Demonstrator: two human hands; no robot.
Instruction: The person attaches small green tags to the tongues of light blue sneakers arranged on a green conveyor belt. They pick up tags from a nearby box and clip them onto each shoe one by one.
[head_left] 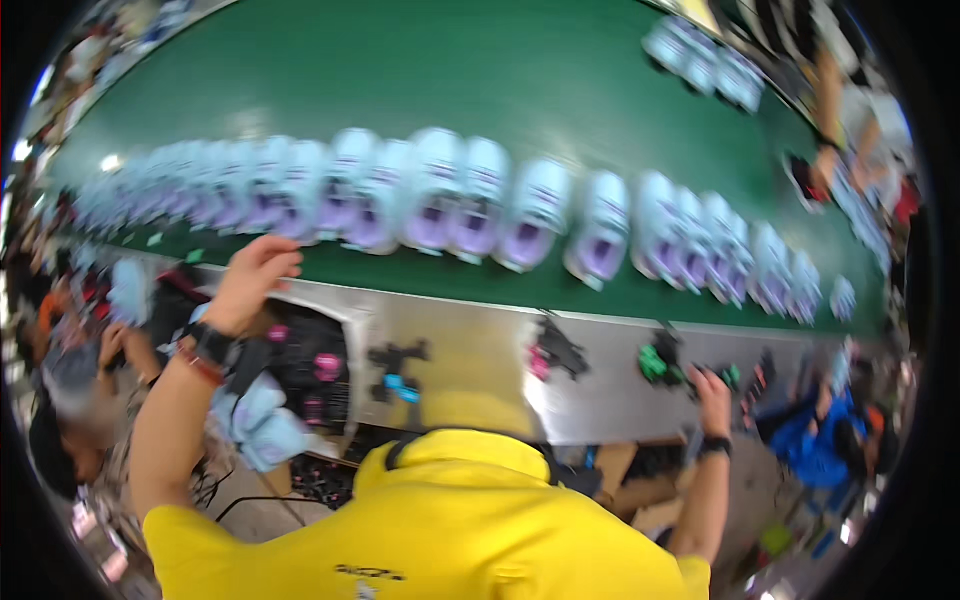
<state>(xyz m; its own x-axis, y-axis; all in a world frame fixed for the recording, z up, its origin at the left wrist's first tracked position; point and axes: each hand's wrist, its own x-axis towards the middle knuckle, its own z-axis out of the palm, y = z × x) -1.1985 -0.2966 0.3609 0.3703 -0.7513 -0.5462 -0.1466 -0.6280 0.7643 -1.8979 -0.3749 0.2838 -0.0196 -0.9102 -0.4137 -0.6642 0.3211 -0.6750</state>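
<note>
A long row of light blue shoes (537,215) with purple linings stands on the green table top (400,70). My left hand (258,278) is raised at the table's near edge, just below the shoes on the left; its fingers are loosely bent and apart, with nothing seen in them. My right hand (711,398) is low on the right, over the metal ledge (470,365). Near its fingertips are a black and green piece (660,362) and further small dark and green parts. Blur hides whether those fingers grip anything.
Black pieces with pink (555,352) and blue (398,385) parts lie on the ledge. To the left, a black bin (310,365) holds dark and pink parts beside more blue shoes (262,425). Other people work at both sides; more shoes (705,62) stand at the far right.
</note>
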